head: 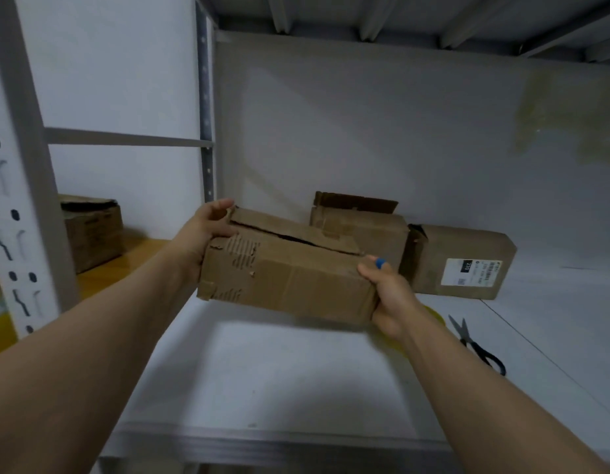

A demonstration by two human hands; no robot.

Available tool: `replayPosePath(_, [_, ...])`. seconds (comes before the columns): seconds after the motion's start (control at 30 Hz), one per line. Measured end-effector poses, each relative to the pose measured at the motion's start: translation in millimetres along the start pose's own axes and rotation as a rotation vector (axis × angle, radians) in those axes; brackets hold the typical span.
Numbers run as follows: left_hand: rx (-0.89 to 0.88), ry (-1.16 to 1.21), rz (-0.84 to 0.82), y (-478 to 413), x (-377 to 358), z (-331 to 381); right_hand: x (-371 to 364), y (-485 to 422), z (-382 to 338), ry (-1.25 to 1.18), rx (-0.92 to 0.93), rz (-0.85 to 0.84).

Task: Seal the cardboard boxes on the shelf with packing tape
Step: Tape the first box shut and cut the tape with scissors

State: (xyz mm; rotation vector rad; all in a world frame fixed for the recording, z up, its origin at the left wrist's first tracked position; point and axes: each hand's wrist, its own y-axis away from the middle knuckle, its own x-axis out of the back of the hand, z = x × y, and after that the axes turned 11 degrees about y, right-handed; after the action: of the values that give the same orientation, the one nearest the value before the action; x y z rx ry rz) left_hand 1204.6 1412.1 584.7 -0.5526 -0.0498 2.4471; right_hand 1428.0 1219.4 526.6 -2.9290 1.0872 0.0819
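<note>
Gripping the torn box (290, 275) by its ends: left hand (208, 230) fingers (221, 204) curled over the far corner, right hand (389, 295) wrapped round the other end. Held tilted over the shelf (279, 371), top flaps unsealed, contents hidden. Behind, touching each other, an open-flapped box (361, 227) and a labelled box (461, 261). Scissors (474, 343) lying to the right.

- The one camera sits on the person's head, looking forward and a bit down at the shelf (279, 371).
- It is near; the left hand (208, 234), right hand (390, 297) and box (290, 278) sit mid-picture.
</note>
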Motion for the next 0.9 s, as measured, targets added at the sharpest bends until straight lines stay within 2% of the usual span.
replayPosePath(0.07, [0.052, -0.024, -0.008, 1.9, 6.2, -8.8, -2.1, -0.5, 8.8, 0.023, -0.031, -0.002])
replayPosePath(0.27, [0.191, -0.106, -0.066, 0.3, -2.2, -57.6, 30.0, -4.9, 15.5, 0.191, -0.114, 0.183])
replayPosePath(0.43, [0.275, -0.158, -0.096, -1.5, -9.3, -92.5, 51.2, -4.5, 11.0, 0.393, -0.161, 0.222])
replayPosePath(0.47, [0.269, -0.153, -0.100, -1.5, -11.7, -95.1, 48.4, -3.4, 7.0, 0.507, -0.151, 0.239])
replayPosePath(0.5, [0.257, -0.154, -0.101, -2.5, -14.0, -97.4, 43.6, -1.5, 0.4, 0.730, -0.130, 0.239])
replayPosePath(0.57, [0.223, -0.152, -0.086, -4.8, -15.5, -102.8, 26.3, 3.7, -11.2, 1.316, -0.098, 0.202])
replayPosePath(0.6, [0.211, -0.136, -0.072, -5.4, -15.7, -105.5, 14.6, 7.2, -17.1, 1.515, -0.016, 0.216])
replayPosePath(0.63, [0.205, -0.109, -0.057, -6.2, -15.3, -108.4, 2.0, 10.0, -20.4, 1.583, 0.075, 0.190])
replayPosePath(0.7, [0.208, -0.058, -0.030, -5.9, -15.0, -112.0, -23.3, 16.7, -20.5, 1.390, 0.217, 0.062])
replayPosePath(0.77, [0.217, -0.060, -0.018, -5.9, -15.2, -113.1, -47.9, 26.6, -13.2, 1.145, 0.260, -0.041])
replayPosePath(0.83, [0.213, -0.124, -0.022, -8.9, -13.7, -113.7, -64.4, 29.4, -0.4, 1.139, 0.316, -0.089])
replayPosePath(0.9, [0.201, -0.183, -0.036, -9.9, -12.9, -111.7, -73.7, 27.8, 11.4, 1.200, 0.388, -0.051])
